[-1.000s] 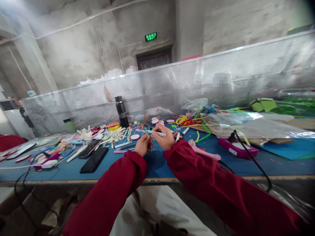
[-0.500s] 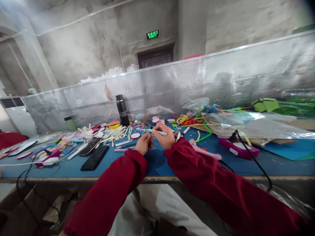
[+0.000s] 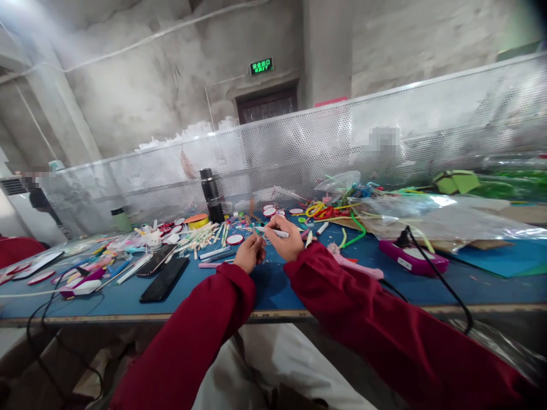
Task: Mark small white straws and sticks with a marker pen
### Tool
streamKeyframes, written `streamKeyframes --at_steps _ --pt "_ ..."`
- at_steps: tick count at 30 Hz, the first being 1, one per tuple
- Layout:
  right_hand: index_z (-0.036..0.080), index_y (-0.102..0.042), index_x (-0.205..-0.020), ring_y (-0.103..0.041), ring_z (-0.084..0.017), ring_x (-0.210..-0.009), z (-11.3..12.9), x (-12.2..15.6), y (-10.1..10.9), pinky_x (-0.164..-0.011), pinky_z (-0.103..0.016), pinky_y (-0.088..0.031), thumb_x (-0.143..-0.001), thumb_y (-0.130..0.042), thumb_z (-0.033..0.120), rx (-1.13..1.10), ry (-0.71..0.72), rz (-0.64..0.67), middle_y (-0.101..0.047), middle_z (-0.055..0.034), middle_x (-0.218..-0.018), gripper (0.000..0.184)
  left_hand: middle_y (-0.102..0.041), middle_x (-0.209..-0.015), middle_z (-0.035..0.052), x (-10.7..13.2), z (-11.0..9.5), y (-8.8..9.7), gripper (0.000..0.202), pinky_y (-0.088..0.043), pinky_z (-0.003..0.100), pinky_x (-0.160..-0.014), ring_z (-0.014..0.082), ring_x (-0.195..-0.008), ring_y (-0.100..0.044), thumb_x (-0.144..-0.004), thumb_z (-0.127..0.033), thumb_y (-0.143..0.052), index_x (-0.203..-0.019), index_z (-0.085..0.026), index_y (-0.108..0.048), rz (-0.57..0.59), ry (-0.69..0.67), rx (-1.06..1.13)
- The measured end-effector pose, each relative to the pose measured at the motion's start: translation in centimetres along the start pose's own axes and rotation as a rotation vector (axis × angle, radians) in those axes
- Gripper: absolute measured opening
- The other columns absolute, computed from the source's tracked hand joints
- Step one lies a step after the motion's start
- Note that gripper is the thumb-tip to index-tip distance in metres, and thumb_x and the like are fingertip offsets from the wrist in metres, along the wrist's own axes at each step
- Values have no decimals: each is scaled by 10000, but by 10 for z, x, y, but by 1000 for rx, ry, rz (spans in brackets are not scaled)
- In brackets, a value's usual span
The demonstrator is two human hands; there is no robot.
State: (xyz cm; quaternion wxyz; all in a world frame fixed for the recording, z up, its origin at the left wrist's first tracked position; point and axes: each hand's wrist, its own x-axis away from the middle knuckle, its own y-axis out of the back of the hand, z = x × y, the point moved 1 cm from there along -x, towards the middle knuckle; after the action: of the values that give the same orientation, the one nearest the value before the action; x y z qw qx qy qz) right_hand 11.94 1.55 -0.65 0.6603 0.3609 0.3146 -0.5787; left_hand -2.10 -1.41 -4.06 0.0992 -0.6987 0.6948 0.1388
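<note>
My right hand (image 3: 287, 241) is closed around a white marker pen (image 3: 279, 233), held slantwise with its tip toward the left. Close beside it, my left hand (image 3: 250, 254) is pinched shut; a small thin piece seems to stick up from its fingertips, too small to name. The pen's tip is right by those fingertips. Both hands are above the blue table mat (image 3: 273, 285). Left of my left hand lie several capped markers (image 3: 216, 253). A pink glue gun (image 3: 356, 265) rests to the right of my right hand.
A black phone (image 3: 164, 279) lies left of my sleeve. Behind it spread wooden sticks (image 3: 204, 238); a black bottle (image 3: 211, 196) stands near the perforated divider (image 3: 282, 154). A purple box (image 3: 412, 257) with a black cable, pipe cleaners (image 3: 329, 210) and plastic bags (image 3: 444, 216) lie to the right.
The view has shifted slightly. Both hands keep nearly the same pose, the marker still in the right and its tip at the left fingertips. A person has come into view at far left.
</note>
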Motion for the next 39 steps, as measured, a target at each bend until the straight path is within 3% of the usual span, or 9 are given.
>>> streamKeyframes --at_steps 13,39 --pt "233 -544 -717 -520 -148 -594 0 1 -1 -561 -295 -394 -811 -601 253 -12 -24 7 -575 25 -633 112 -503 -454 -67 1 -2 -1 472 -215 218 -390 78 -338 -376 -866 -659 -601 -829 -204 -480 -8 26 -16" --pt "230 -537 -709 -495 -139 -586 2 0 0 -562 -291 -378 -818 -596 268 18 -38 -4 -565 34 -629 130 -513 -443 -62 0 -3 -1 536 -210 216 -381 86 -335 -388 -796 -719 -640 -819 -207 -483 -22 28 -3"
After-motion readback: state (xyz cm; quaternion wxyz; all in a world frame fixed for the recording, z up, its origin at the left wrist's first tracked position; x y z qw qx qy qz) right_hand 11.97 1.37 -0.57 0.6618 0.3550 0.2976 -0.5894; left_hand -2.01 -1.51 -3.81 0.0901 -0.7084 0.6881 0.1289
